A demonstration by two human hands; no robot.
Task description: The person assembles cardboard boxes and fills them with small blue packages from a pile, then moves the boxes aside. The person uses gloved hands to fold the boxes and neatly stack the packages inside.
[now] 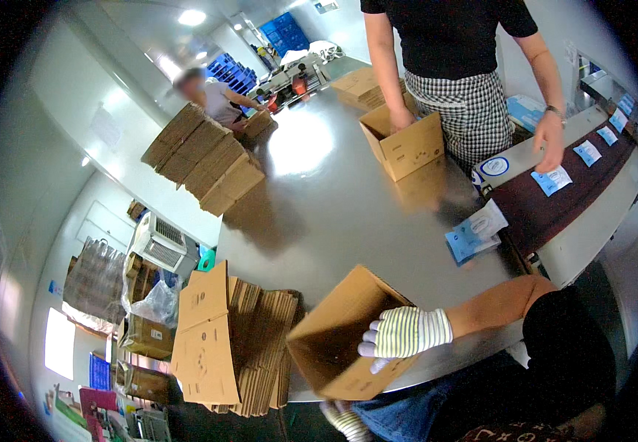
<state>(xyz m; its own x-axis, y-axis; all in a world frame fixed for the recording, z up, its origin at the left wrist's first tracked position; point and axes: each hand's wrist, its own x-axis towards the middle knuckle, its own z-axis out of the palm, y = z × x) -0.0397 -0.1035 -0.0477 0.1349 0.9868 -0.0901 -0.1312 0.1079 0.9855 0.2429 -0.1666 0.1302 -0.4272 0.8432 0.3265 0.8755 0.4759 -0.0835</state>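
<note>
An open, tilted cardboard box (pixel 334 335) stands at the near edge of the metal table, its mouth facing up and right. My right hand (pixel 411 333), in a white glove with yellow-green and dark stripes, reaches across the mouth. Its fingers are stretched and slightly apart, and nothing shows in them. Below the box's lower corner, my left hand (pixel 347 421) wears a similar striped glove. Only part of it shows, so its grip is unclear. Just left of the box lies a stack of flattened cartons (pixel 264 346), with a partly unfolded carton (pixel 207 335) leaning on it.
Blue-and-white packets (pixel 475 234) lie at the end of a dark conveyor belt (pixel 536 210) carrying several more. Across the metal table (pixel 282 236), a co-worker reaches into another open box (pixel 411 147). Tall carton stacks (pixel 201 158) stand at the far left, near a second person.
</note>
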